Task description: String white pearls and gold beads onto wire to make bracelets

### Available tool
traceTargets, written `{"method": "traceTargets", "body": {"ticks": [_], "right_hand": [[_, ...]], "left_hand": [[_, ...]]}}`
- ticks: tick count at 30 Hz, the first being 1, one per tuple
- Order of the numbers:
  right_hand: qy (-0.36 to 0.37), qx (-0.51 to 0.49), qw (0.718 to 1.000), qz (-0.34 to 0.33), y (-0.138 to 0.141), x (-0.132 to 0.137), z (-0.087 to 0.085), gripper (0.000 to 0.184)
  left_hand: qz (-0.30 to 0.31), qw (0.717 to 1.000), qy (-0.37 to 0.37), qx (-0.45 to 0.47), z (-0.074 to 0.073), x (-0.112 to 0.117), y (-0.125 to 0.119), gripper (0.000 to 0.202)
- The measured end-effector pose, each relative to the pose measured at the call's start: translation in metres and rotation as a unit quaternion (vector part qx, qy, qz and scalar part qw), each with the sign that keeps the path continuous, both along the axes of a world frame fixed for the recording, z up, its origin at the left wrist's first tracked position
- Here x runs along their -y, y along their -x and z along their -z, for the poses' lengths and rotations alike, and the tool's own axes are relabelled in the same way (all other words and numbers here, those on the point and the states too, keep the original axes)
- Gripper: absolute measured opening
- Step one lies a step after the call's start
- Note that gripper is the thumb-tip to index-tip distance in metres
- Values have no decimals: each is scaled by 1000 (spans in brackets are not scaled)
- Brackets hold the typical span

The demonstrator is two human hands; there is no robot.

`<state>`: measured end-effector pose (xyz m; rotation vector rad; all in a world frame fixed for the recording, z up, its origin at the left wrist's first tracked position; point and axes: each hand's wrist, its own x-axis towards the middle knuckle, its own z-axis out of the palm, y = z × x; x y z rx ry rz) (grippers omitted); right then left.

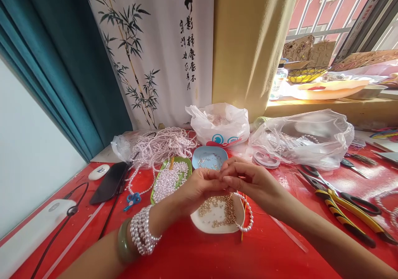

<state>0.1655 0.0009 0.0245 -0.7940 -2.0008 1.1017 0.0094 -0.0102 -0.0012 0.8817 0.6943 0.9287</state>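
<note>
Over the trays my left hand (pixel 199 188) and my right hand (pixel 248 177) meet, fingertips pinched closed against each other. From between them hangs a curved pearl bead strand (pixel 249 217), reaching down beside the white tray (pixel 217 230); the fingers hide its upper ends. Gold and clear beads lie in that white tray, just below my hands. Behind them, a blue tray (pixel 209 150) holds small metallic pieces. Left of my fingers, a green tray (pixel 153 196) is heaped with loose white pearl beads (pixel 171 179). Several pearl bracelets (pixel 144 231) and a green bangle (pixel 123 239) circle my left wrist.
Pearl strands (pixel 164 144) are piled at the back left, near a phone (pixel 108 183) and a blue clip (pixel 133 200). White plastic bags (pixel 220 125) stand behind. To the right lie yellow-black pliers (pixel 345 217), scissors (pixel 357 202) and a ribbon spool (pixel 265 159).
</note>
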Motion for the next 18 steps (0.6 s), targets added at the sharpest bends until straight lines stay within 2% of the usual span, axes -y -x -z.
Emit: {"method": "traceTargets", "body": {"ticks": [3,5,9,12,18], "right_hand": [[28,-21,999,24,-3,1,-5,21],[83,-41,995,38,-5,2,-9,24],[180,-129,975,16,-5,6,-10,25],[187,-159,969,28,-1,8,-7,23],[186,-151,968,69,6,14,-6,27]], "left_hand": [[2,1000,1,-11,-1,1,-1,16],[18,1000,-2,-21,0,1,-1,12],[65,997,-23,-33,0,4,-2,6],[85,996,-24,-33,-1,5,-3,4],[98,995,-2,6,3,7,-5,4]]}}
